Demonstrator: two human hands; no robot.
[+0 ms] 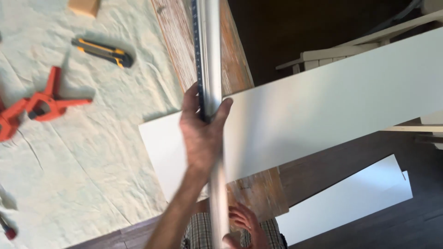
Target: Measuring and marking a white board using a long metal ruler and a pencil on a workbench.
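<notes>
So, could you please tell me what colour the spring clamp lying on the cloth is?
The spring clamp is orange-red, seen best in the head view.

We're looking down on a home workshop corner, a makeshift bench rather than a proper shop. We see a pale cloth (83, 152) spread as a work surface, an orange clamp (39, 107) and a yellow-and-black knife (102, 52) lying on it, and a worn plank (233, 55) along its edge. A white board (323, 110) lies across the plank under a long metal ruler (208, 50). Beyond, we see dark wood flooring (360, 152), another white sheet (346, 200) down there, and pale furniture (364, 39), which says a lived-in room.
</notes>
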